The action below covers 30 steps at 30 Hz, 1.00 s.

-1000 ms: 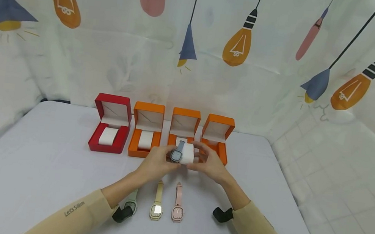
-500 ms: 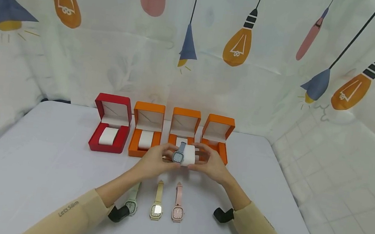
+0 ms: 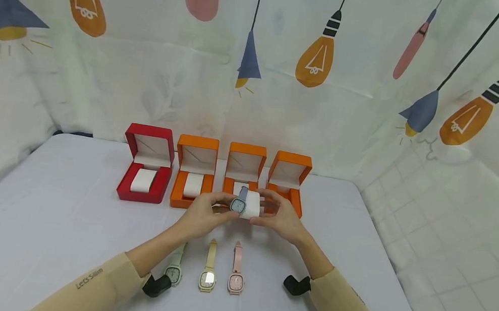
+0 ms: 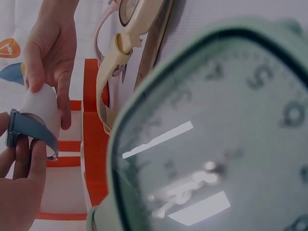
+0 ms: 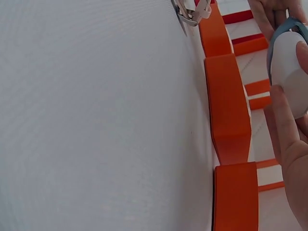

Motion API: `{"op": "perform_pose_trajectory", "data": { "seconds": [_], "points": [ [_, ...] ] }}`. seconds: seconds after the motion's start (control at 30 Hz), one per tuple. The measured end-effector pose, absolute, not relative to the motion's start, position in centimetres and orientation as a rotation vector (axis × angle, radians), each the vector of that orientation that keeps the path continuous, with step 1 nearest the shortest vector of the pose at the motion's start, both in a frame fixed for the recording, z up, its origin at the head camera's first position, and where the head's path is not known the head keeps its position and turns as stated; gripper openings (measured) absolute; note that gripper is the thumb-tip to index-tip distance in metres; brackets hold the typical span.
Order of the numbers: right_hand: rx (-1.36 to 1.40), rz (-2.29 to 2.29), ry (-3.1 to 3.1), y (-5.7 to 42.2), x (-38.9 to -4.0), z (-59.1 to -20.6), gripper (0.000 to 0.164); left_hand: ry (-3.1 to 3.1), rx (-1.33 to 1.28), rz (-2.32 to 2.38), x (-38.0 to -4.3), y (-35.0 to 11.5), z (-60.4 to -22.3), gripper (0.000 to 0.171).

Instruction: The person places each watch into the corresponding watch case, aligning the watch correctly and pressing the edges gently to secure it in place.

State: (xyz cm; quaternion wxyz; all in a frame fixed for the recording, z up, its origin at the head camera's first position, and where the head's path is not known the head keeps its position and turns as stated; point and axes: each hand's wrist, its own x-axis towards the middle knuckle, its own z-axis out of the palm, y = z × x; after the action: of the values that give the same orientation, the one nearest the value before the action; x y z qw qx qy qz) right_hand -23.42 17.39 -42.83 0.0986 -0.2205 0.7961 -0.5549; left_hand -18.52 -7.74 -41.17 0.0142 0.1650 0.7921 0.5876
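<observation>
A blue watch (image 3: 238, 205) sits around one end of a white watch cushion (image 3: 252, 205), held above the table. My left hand (image 3: 204, 216) pinches the watch, its fingers at the case and strap (image 4: 36, 129). From the other side, my right hand (image 3: 284, 220) grips the cushion between thumb and fingers. In the right wrist view the blue strap (image 5: 275, 45) loops around the cushion (image 5: 288, 72). On the table in front lie a green watch (image 3: 173, 273), a yellow watch (image 3: 207, 278) and a pink watch (image 3: 236, 282).
Behind the hands stand open watch boxes: a red one (image 3: 124, 183) and three orange ones (image 3: 178, 196). White cushions show in the red box and two orange ones. The rightmost orange box (image 3: 294, 161) is partly behind my right hand. A printed curtain (image 3: 162, 75) hangs behind the table.
The blue watch has shifted slightly to the right along with my left hand, and its face is tilted a little differently. My right hand and the cushion have barely moved.
</observation>
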Motion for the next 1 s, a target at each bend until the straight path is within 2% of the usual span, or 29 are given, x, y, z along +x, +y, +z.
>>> {"op": "perform_pose_trajectory", "data": {
  "seconds": [0.27, 0.67, 1.0],
  "points": [
    [-0.641, -1.662, 2.338, 17.5, -23.4, -43.1, 0.076, 2.455, 0.532, 1.87, -18.5, -7.8, -41.2, 0.035],
    [-0.664, -1.699, 2.338, 17.4, -23.2, -43.0, 0.073, 2.422, 0.75, 1.855, -19.0, -7.8, -41.7, 0.031],
    [-0.656, -1.745, 2.345, 17.2, -23.0, -42.6, 0.069, 2.419, 0.726, 1.851, -19.4, -7.9, -41.6, 0.031]
  ]
}}
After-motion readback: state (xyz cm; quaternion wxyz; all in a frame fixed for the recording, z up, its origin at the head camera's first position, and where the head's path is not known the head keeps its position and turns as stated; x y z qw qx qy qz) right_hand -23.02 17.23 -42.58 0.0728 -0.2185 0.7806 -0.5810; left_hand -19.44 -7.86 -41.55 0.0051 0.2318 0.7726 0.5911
